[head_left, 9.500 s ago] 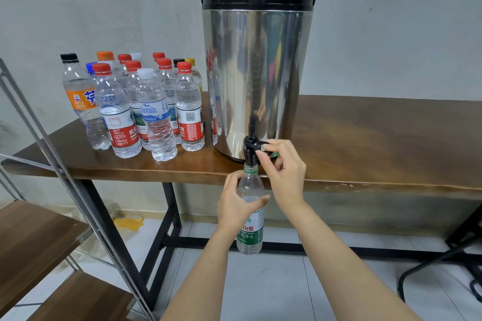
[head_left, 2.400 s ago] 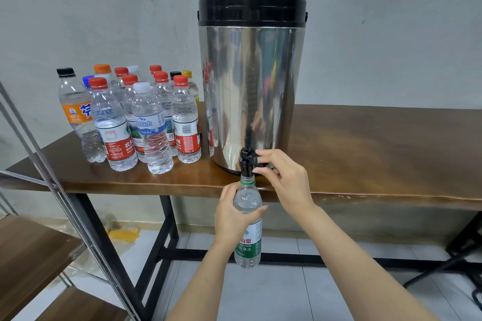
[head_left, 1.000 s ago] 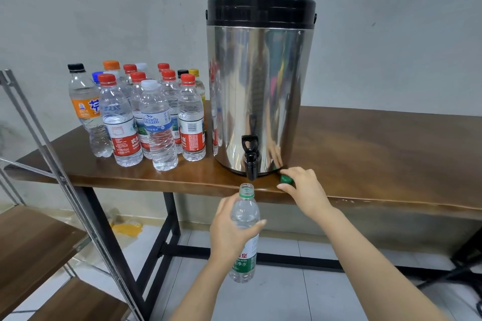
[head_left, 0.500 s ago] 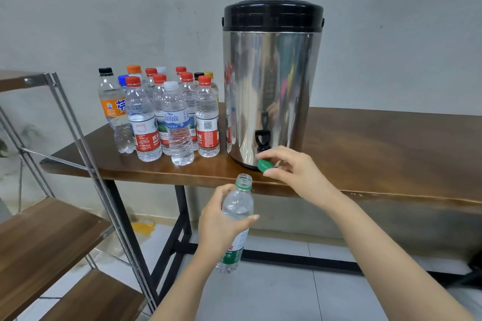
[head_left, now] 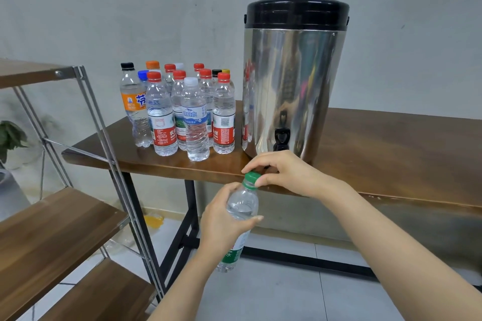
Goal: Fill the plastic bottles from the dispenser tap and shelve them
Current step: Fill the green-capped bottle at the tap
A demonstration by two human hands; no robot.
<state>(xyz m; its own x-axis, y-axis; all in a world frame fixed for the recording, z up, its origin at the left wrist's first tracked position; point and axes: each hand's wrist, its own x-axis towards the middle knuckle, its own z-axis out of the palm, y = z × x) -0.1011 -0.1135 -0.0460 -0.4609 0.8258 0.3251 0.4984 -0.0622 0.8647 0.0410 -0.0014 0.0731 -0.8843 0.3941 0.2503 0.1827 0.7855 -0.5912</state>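
Note:
My left hand [head_left: 224,219] grips a clear plastic bottle [head_left: 241,207] with a green label, held tilted in front of the table edge and filled with water. Its green cap [head_left: 251,177] sits on the neck, pinched by the fingers of my right hand [head_left: 284,172]. The steel dispenser [head_left: 292,81] with a black lid stands on the wooden table [head_left: 391,154] just behind. Its black tap [head_left: 281,138] is free, right above my right hand.
Several capped bottles [head_left: 182,109] stand grouped on the table left of the dispenser. A metal rack with wooden shelves [head_left: 47,232] rises at the left, its post close to my left forearm. The floor below is grey tile.
My right hand left the tap, picked the green cap off the table and brought it onto the bottle's neck. My left hand lowered the bottle away from the tap. The view swung left.

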